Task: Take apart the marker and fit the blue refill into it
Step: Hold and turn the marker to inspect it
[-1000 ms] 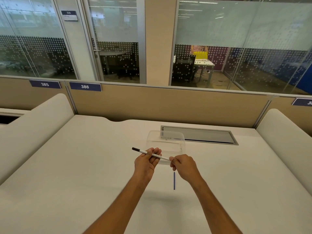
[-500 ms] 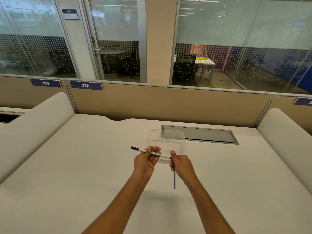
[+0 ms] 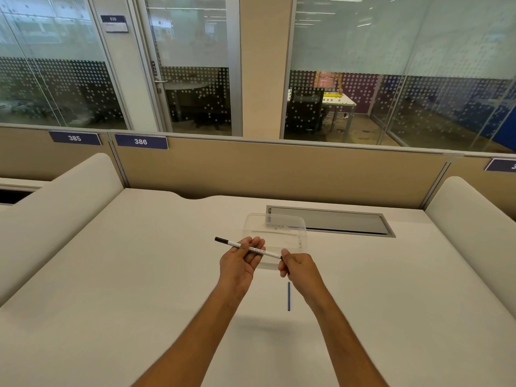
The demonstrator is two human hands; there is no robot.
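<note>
I hold the marker [image 3: 248, 248] up over the middle of the worktop [image 3: 139, 275], slanting from its black cap at the upper left down to the end at my right; my left hand [image 3: 240, 263] curls around the barrel with the fingers closed on it, and my right hand [image 3: 300, 270] pinches the near end between thumb and fingertips, though I cannot make out whether an end plug has begun to come loose. The blue refill [image 3: 288, 296] lies flat on the worktop just below my right hand, pointing toward the near edge, untouched. A clear plastic container [image 3: 275, 227] sits behind my hands, toward the far edge, beside the grey cable hatch [image 3: 329, 220]. I judge I am working the end off. What could go wrong: if the end gives way suddenly, the small piece could fly from my pinch and roll off the worktop, or my right wrist could drop and knock the refill away; twisting too hard with a loose left hold would just spin the barrel. Compared with half a second ago, my right hand has drawn slightly back and lower along the marker's end, so more of the refill shows beneath it, while the left hand's hold and the marker's slant look the same
</note>
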